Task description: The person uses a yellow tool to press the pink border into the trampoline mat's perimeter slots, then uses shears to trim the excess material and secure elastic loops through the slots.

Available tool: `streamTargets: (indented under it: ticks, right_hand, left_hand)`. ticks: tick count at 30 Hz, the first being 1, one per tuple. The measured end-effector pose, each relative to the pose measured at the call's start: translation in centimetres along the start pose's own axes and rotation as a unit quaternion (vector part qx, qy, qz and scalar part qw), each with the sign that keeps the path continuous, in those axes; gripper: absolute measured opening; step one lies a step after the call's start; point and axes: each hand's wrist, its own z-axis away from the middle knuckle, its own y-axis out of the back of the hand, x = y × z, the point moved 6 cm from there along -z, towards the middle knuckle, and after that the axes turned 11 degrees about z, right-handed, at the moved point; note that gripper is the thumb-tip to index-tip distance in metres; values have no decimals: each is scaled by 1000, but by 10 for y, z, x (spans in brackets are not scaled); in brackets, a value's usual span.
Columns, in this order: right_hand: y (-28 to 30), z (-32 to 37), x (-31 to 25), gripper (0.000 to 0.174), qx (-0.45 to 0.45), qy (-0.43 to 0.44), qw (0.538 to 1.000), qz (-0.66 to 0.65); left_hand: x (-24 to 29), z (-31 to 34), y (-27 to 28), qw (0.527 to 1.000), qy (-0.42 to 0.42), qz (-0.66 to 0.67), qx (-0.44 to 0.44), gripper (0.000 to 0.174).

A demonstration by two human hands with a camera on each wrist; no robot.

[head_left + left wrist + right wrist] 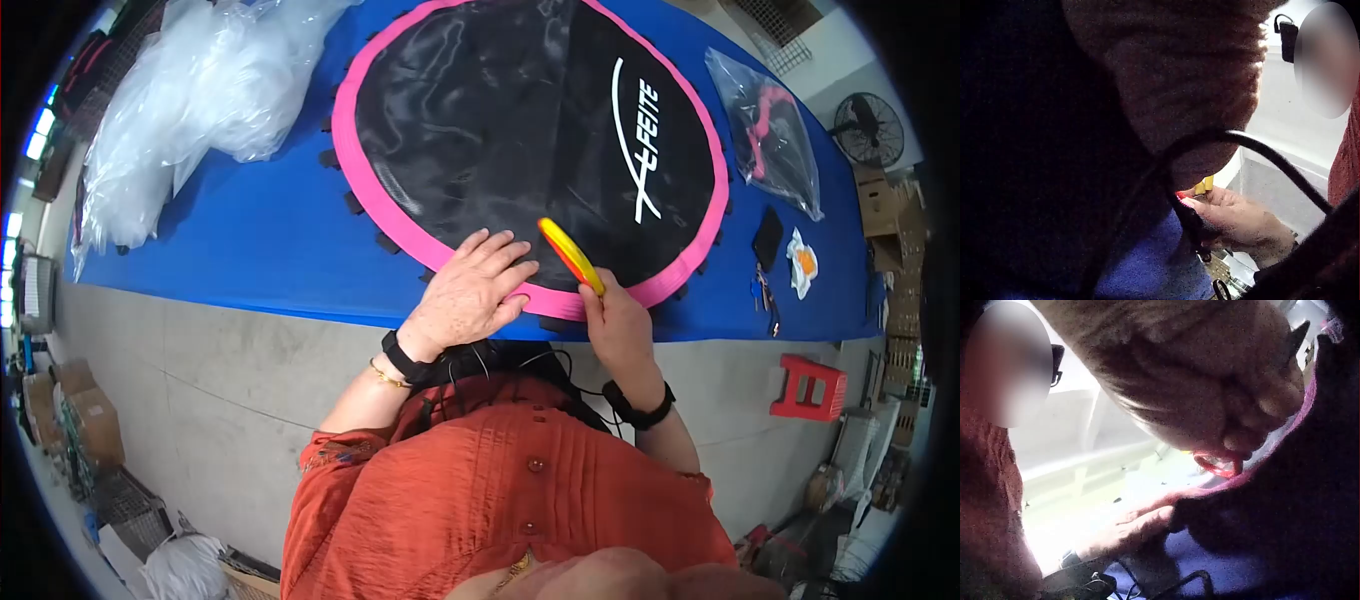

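Note:
A round trampoline [480, 110] with a black mat and pink rim lies on the blue-covered table; black tabs stick out around its edge. My left hand [465, 295] rests at the near rim, its fingers stretched over the pink band onto the mat. Just to the right, my right hand [620, 330] grips a curved yellow-and-red strip [572, 256] by its lower end. The strip points up and left over the mat; its exact kind cannot be told. In the right wrist view, a red loop [1219, 465] shows beneath the fingers of the right hand [1197, 381].
Crumpled clear plastic wrap [210, 90] covers the table's far left. To the right lie a clear bag with pink and black pieces [770, 130], a black pouch [767, 238], keys [766, 300] and an orange-and-white packet [802, 263]. A red stool [808, 388] stands on the floor.

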Motion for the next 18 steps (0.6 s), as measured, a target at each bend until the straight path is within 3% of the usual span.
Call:
streamTargets:
  ticks: [10,18]
  right_hand:
    - [1,-7,-13,26,-3,23,1000,11]
    - [-8,-25,-14,24,50,54,997,-7]
  left_hand:
    - [0,-1,0,1000,11,-7,-13,43]
    - [2,-1,0,999,15,-20,-20,44]
